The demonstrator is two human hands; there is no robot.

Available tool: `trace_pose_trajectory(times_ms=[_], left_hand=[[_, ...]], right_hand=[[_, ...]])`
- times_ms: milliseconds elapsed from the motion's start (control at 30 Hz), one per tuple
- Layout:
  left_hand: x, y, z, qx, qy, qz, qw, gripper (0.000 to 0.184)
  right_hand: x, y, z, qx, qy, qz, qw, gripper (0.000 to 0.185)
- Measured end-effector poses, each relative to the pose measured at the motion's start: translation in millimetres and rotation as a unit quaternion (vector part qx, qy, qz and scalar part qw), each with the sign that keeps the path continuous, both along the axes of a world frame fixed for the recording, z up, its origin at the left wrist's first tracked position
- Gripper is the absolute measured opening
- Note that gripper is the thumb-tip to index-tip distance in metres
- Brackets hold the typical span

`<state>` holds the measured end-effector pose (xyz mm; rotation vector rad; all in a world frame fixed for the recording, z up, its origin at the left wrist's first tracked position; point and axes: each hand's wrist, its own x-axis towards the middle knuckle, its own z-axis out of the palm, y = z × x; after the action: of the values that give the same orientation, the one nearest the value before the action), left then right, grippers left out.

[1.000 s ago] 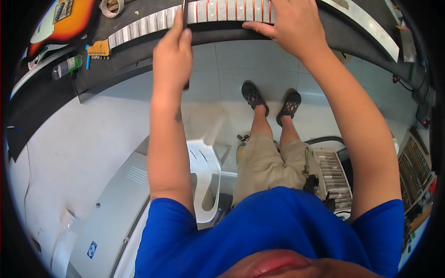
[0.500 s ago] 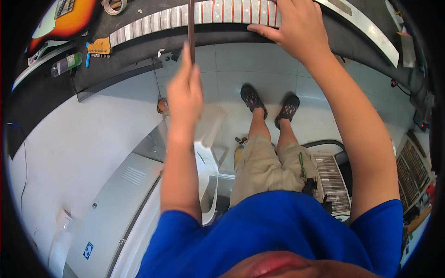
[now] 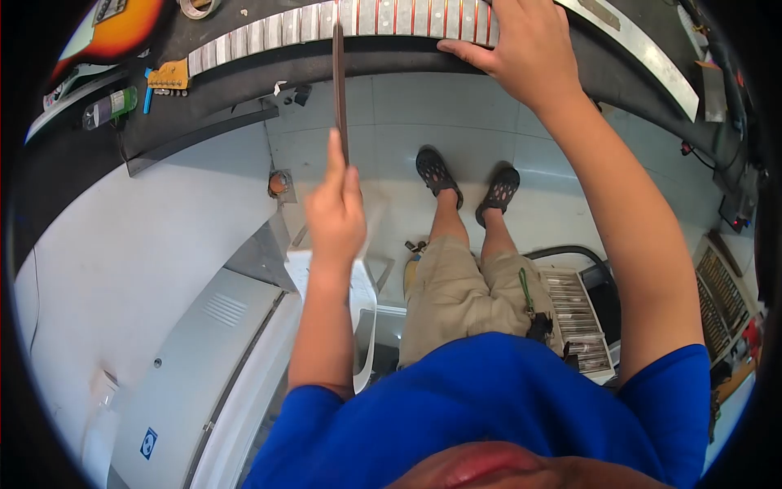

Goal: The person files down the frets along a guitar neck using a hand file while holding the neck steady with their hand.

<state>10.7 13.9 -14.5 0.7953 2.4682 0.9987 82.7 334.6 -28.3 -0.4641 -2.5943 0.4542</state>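
Note:
A guitar neck (image 3: 285, 31) lies across the bench, its fretboard covered in pale, silvery masking with reddish fret lines showing toward the right. Its wooden headstock (image 3: 169, 75) with tuners points left. My left hand (image 3: 336, 216) is closed round the end of a long, narrow dark file (image 3: 340, 94), index finger stretched along it. The file's far end rests over the fretboard, crosswise to the neck. My right hand (image 3: 533, 49) grips the neck's right end, thumb along the near edge and fingers over the top, partly cut off by the frame.
A sunburst guitar body (image 3: 122, 33), a tape roll (image 3: 198, 6) and a bottle (image 3: 110, 108) lie at left on the dark bench (image 3: 244, 88). A long metal straightedge (image 3: 643, 49) is at right. Below stand a white chair (image 3: 364, 297) and a tray of files (image 3: 577, 306).
My left hand has drawn the file back toward my body, so its far end now lies over the fretboard instead of beyond it. My right hand keeps its hold.

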Motion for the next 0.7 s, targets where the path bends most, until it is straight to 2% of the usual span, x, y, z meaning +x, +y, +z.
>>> trace_pose_trajectory(times_ms=[100,200,267,400,467,567,633,667,700], left_hand=[[-8.5,20.8,7.6,-0.010,0.001,0.012,1.000,0.055],[-87.0,96.7,9.7,-0.014,0.056,-0.047,0.997,0.051],[-85.5,108.1,22.1,-0.009,-0.041,-0.005,0.999,0.051],[1.3,-4.6,-4.0,-0.004,-0.001,0.004,1.000,0.057],[10.1,-11.1,-7.1,0.002,0.000,0.008,1.000,0.058],[-38.3,48.4,8.4,-0.008,0.009,-0.002,1.000,0.055],[-90.8,98.9,8.3,-0.005,0.051,-0.056,0.997,0.051],[-92.3,111.4,17.0,-0.004,-0.016,-0.018,1.000,0.049],[-85.5,96.2,11.8,0.000,0.018,-0.035,0.999,0.050]], right_hand=[[0.0,-3.5,0.6,0.002,0.003,0.008,1.000,0.060],[0.3,-1.1,0.0,0.009,0.001,-0.003,1.000,0.060],[-0.1,-4.0,2.0,0.001,-0.009,0.001,1.000,0.061],[0.0,-1.7,1.4,0.016,0.007,0.007,1.000,0.061],[-1.9,1.1,3.0,0.008,0.016,0.003,1.000,0.061],[-0.3,-2.5,0.0,0.014,0.019,0.006,1.000,0.060],[-2.9,0.3,0.3,0.018,0.028,0.009,0.999,0.060],[-0.2,-2.8,-1.0,0.013,0.026,0.015,0.999,0.060],[1.9,-7.6,-1.5,0.004,0.012,0.014,1.000,0.060]])
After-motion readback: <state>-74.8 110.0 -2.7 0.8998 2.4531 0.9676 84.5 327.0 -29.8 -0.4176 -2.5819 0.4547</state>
